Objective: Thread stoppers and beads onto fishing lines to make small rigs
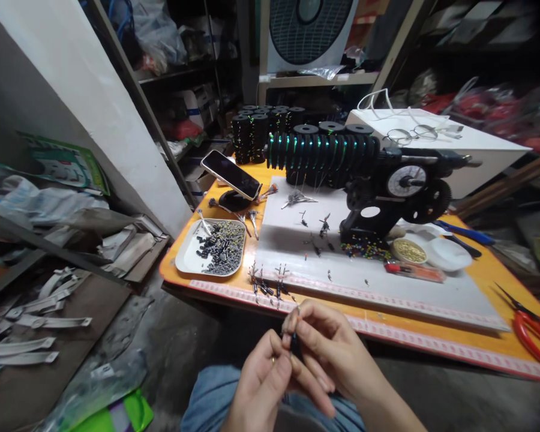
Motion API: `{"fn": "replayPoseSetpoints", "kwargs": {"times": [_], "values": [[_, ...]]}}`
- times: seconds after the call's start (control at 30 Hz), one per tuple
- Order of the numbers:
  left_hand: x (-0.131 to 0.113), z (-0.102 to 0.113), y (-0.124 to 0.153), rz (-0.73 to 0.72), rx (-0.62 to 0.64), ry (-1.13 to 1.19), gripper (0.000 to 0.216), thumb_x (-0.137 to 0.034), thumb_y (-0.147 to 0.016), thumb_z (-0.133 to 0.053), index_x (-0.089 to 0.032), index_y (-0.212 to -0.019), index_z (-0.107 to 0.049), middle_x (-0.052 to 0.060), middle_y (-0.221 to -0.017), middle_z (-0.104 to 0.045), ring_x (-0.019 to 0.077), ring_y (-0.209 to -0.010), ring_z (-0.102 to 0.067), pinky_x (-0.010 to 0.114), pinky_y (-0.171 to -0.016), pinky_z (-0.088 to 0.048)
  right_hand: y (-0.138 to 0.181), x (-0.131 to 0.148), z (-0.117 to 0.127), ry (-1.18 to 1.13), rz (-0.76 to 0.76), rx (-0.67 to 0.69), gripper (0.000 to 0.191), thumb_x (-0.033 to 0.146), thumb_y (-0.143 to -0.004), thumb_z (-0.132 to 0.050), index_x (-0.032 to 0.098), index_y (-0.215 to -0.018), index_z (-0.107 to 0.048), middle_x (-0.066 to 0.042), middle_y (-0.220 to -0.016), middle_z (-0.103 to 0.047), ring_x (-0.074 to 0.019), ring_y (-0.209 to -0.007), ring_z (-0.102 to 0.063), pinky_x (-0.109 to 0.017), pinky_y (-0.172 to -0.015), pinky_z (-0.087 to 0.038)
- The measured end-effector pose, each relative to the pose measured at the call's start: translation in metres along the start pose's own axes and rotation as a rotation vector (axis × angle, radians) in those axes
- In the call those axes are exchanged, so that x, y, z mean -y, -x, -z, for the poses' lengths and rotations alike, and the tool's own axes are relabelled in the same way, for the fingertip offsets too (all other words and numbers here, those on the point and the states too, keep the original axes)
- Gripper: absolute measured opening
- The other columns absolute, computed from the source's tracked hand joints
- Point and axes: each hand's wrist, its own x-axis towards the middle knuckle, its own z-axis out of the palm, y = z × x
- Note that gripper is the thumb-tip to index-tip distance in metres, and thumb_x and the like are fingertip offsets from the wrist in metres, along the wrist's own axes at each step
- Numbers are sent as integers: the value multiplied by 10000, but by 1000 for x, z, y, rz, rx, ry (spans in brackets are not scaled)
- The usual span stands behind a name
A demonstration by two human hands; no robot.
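My left hand (270,375) and my right hand (335,348) meet over my lap, just in front of the table's near edge. Both are closed, thumb against fingers, around a small dark part (294,341) whose exact kind I cannot make out. Fingertips cover much of it. On the table edge just beyond lie several small black cylindrical pieces with thin stems (265,287). A white tray (184,262) to the left holds a heap of small grey and black pieces (225,249).
A black geared machine (369,222) with a row of spools (321,151) stands on a grey board (288,240). A phone (231,172) leans on a stand. Coloured beads (364,249), a dish of gold bits (409,251) and red-handled scissors (533,336) lie to the right.
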Motion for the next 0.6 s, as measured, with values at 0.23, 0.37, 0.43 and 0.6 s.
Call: {"fn": "replayPoseSetpoints", "kwargs": {"times": [0.23,0.37,0.43,0.6], "values": [[1,-1,1,61,-14,69,246,-388,-946,-542,-149,-995,-515,92,-829,-766,174,-678,-733,277,-675,-543,1,-9,-6,-162,64,35,260,403,-881,-652,157,-832,-585,-11,-586,-663,21,-239,-341,-74,-263,-216],[-4,-5,1,92,-14,79,325,-399,-924,-578,-151,-1133,-551,82,-816,-764,172,-676,-731,276,-698,-545,2,-9,-6,-248,66,71,184,321,-909,-632,150,-846,-601,-22,-627,-681,25,-252,-357,-59,-269,-226],[-6,-6,1,94,-18,84,381,-390,-910,-601,-161,-1210,-550,80,-822,-760,179,-693,-731,279,-708,-547,2,-8,-7,-282,69,71,161,302,-901,-644,155,-843,-613,-16,-651,-681,30,-259,-365,-55,-273,-236],[-6,-4,3,92,-19,95,371,-332,-928,-579,-180,-1265,-550,110,-909,-756,216,-768,-742,274,-657,-557,3,-3,-14,-416,65,68,126,265,-878,-672,153,-823,-654,-33,-792,-714,51,-274,-395,-46,-296,-278]]}}
